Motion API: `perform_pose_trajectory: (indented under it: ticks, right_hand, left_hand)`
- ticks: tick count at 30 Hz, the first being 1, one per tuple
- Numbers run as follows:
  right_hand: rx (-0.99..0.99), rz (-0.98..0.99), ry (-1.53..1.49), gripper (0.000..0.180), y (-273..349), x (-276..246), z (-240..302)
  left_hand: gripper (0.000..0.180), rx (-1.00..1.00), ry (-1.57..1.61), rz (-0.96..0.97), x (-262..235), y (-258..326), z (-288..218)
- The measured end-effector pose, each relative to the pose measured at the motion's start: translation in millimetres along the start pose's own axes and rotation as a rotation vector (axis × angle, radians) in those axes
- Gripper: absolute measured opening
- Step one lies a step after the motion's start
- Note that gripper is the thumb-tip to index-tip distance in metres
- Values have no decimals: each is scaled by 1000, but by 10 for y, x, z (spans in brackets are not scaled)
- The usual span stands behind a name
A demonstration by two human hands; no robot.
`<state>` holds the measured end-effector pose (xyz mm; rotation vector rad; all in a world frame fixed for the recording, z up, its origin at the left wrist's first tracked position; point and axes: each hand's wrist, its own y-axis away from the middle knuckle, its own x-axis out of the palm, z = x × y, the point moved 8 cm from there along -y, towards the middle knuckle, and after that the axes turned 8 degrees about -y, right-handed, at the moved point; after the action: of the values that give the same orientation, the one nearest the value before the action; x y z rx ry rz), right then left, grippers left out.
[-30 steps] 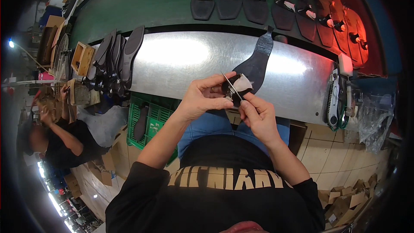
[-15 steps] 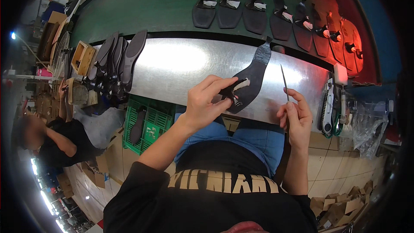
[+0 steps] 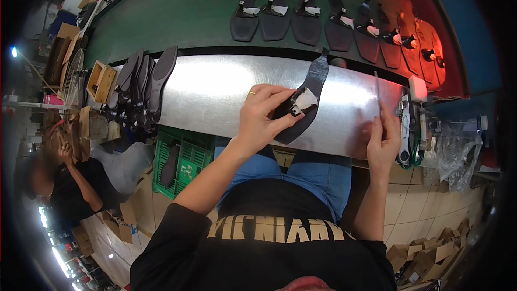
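Note:
My left hand (image 3: pixel 259 114) pinches the strap area of a dark, square-toed sandal (image 3: pixel 307 120), closed on it. The sandal lies on the metal worktop, its toe end toward me and its narrow heel end pointing away. A crumpled white piece (image 3: pixel 306 98) sits at the black strap, partly behind my fingertips. To the right, my right hand (image 3: pixel 384 143) has its thumb and fingers closed around a thin, slender tool (image 3: pixel 377 83). The tool is blurred, points away from me and is apart from the sandal.
Beyond the metal worktop (image 3: pixel 215 81), a row of similar sandals (image 3: pixel 276 16) lines the green surface (image 3: pixel 177 13). Dark soles (image 3: pixel 161 73) are piled at left near a wooden box (image 3: pixel 102 80). A green crate (image 3: pixel 183 159) stands below. A utility knife (image 3: pixel 404 129) lies at right. Another person (image 3: pixel 81 183) sits at left.
My right hand has moved right and outward with the thin tool, farther from the sandal. More of the white piece shows at the strap. The row of sandals appears shifted slightly left.

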<state>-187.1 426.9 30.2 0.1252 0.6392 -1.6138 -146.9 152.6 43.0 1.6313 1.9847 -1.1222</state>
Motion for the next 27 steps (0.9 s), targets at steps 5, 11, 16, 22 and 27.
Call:
perform_pose_trajectory:
  ticks: [5,11,16,22,27]
  right_hand:
    - [-128,18,594,41,-108,-183,-276]
    - [-100,38,598,47,-91,-125,-302]
    - [-196,-69,613,47,-68,-134,1]
    - [-277,-91,375,42,-5,-16,294]
    - [-302,7,244,38,106,377,386]
  left_hand:
    - [40,101,-332,-16,276,19,-35]
    - [36,79,-195,-46,257,56,-72]
    - [30,61,-165,-107,207,48,-27]
    - [30,131,-192,-57,261,35,15]
    - [29,83,-390,-102,204,176,-243]
